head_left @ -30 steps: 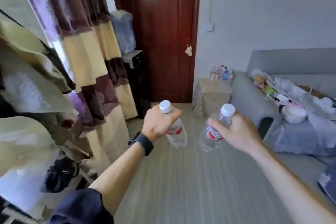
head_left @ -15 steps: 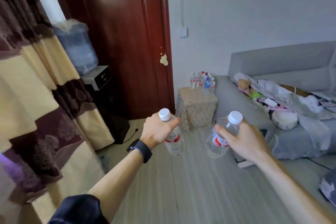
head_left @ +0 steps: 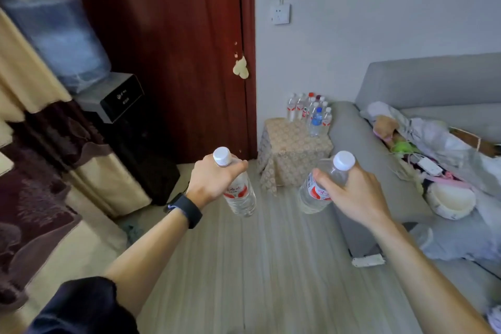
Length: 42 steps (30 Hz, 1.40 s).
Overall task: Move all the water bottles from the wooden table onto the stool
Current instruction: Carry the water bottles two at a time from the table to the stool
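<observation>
The left hand (head_left: 217, 179) is wrapped around the shoulder of one water bottle (head_left: 238, 190), and the right hand (head_left: 349, 192) grips a second bottle (head_left: 320, 190) the same way, each with a white cap standing clear above the fingers and both bodies hanging tilted over the pale plank floor (head_left: 244, 266). Ahead, in the corner between the dark red door (head_left: 176, 49) and the grey sofa (head_left: 406, 130), stands the stool (head_left: 292, 154) under a patterned cloth, with a cluster of bottles (head_left: 309, 112) already crowded along its far side, against the sofa arm. The step in hand looks like the carry to that stool. To do it well, the person should probably bring each bottle upright before lowering it and set both on the open near part of the top, clear of the standing group, since a knock there could topple several; letting go one hand at a time would likely be steadier. The wooden table is out of view, so how many bottles remain on it cannot be told. The count on the stool is also hard to make out, as the bottles overlap, and the cloth hides the stool's shape and edges. At left, a water dispenser (head_left: 54, 30) is blurred.
</observation>
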Each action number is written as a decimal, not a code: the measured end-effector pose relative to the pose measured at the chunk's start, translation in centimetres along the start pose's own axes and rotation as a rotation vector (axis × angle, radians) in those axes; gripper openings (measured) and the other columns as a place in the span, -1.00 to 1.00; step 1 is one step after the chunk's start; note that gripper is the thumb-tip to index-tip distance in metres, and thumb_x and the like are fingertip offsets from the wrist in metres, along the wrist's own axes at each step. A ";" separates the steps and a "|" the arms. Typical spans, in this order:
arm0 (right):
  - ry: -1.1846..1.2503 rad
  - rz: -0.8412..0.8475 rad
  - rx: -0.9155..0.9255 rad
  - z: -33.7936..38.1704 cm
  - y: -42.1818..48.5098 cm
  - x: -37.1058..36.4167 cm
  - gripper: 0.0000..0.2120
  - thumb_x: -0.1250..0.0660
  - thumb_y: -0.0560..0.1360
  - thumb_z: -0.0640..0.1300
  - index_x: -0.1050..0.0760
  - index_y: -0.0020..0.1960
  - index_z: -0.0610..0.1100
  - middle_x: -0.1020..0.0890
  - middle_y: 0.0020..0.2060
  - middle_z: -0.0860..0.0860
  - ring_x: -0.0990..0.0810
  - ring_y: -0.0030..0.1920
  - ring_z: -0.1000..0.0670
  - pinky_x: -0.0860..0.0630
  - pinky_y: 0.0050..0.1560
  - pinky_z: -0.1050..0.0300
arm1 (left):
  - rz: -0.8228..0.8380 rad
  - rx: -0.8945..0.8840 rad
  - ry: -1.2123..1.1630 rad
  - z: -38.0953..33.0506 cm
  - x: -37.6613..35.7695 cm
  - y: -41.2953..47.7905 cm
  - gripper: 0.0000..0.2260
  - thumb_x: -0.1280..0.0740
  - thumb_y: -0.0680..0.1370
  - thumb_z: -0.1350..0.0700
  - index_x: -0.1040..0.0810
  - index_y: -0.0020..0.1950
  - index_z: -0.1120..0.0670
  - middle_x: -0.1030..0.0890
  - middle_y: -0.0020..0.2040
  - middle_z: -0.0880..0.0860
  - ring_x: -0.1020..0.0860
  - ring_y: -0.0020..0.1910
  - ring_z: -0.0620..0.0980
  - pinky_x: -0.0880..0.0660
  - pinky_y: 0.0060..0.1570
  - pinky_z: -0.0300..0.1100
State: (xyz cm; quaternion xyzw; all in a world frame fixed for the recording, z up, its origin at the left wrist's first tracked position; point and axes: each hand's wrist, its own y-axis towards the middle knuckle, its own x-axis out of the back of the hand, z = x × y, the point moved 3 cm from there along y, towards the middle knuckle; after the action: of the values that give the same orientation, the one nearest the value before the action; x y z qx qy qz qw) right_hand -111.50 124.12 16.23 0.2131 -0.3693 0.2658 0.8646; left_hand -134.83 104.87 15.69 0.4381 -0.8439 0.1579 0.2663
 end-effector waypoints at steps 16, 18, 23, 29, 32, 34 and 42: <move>0.077 0.102 -0.289 -7.4 23.1 -11.5 -0.33 -0.25 0.35 0.52 -0.54 0.15 0.00 -0.67 -0.08 0.06 -0.62 0.01 -0.06 -0.52 -0.04 0.02 | 0.245 0.063 0.082 2.2 -11.7 31.2 -0.59 -0.34 0.26 -0.33 -0.62 -0.12 -0.04 -0.65 -0.23 -0.19 -0.62 -0.18 -0.16 -0.61 -0.10 -0.09; 0.045 0.098 -0.321 -8.9 25.7 -12.2 -0.43 -0.28 0.39 0.44 -0.53 0.14 0.02 -0.67 -0.08 0.06 -0.62 0.00 -0.07 -0.46 -0.10 0.07 | 0.265 0.074 0.097 2.1 -13.8 34.4 -0.60 -0.35 0.27 -0.32 -0.63 -0.13 -0.04 -0.63 -0.25 -0.27 -0.60 -0.21 -0.23 -0.59 -0.12 -0.13; 0.060 0.103 -0.374 -13.6 32.4 -13.7 -0.51 -0.36 0.40 0.39 -0.48 0.12 0.06 -0.63 -0.14 0.14 -0.61 -0.07 -0.03 -0.42 -0.18 0.10 | 0.321 0.089 0.107 1.5 -20.2 41.5 -0.61 -0.35 0.31 -0.33 -0.64 -0.13 -0.05 -0.67 -0.22 -0.17 -0.62 -0.15 -0.20 -0.57 -0.11 -0.16; 0.109 0.217 -0.375 -19.7 41.8 -14.3 -0.43 -0.30 0.31 0.49 -0.41 0.16 0.17 -0.62 -0.12 0.23 -0.59 -0.13 0.15 -0.46 -0.20 0.16 | 0.314 0.158 0.057 -1.3 -27.9 48.8 -0.69 -0.38 0.40 -0.31 -0.63 -0.11 -0.09 -0.67 -0.18 -0.19 -0.59 -0.13 -0.27 -0.49 -0.16 -0.24; 0.119 0.284 -0.368 -22.2 46.2 -14.5 -0.47 -0.30 0.28 0.50 -0.37 0.12 0.24 -0.62 -0.15 0.29 -0.59 -0.14 0.24 -0.50 -0.20 0.18 | 0.320 0.195 0.039 -2.9 -31.2 51.7 -0.71 -0.37 0.41 -0.30 -0.61 -0.13 -0.10 -0.63 -0.23 -0.30 -0.55 -0.18 -0.37 -0.44 -0.19 -0.32; 0.125 0.338 -0.365 -23.6 48.9 -14.8 -0.52 -0.32 0.28 0.47 -0.35 0.10 0.29 -0.60 -0.17 0.36 -0.57 -0.16 0.32 -0.45 -0.23 0.26 | 0.329 0.222 0.000 -3.1 -33.3 53.5 -0.67 -0.36 0.40 -0.32 -0.59 -0.13 -0.08 -0.61 -0.23 -0.31 -0.56 -0.20 -0.36 -0.43 -0.21 -0.31; 0.169 0.446 -0.434 -29.4 57.9 -19.3 -0.56 -0.35 0.30 0.42 -0.33 0.08 0.32 -0.62 -0.07 0.26 -0.62 -0.07 0.15 -0.56 -0.11 0.05 | 0.431 0.357 -0.080 -0.6 -41.3 60.1 -0.65 -0.41 0.49 -0.26 -0.57 0.02 0.01 -0.65 -0.12 -0.11 -0.60 -0.14 -0.19 -0.44 -0.20 -0.31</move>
State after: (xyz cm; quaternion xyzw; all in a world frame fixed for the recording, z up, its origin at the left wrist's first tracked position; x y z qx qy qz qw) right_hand -143.10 179.33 -7.03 -0.0855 -0.3820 0.3807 0.8378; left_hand -164.50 166.28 -10.11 0.2942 -0.8863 0.3397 0.1119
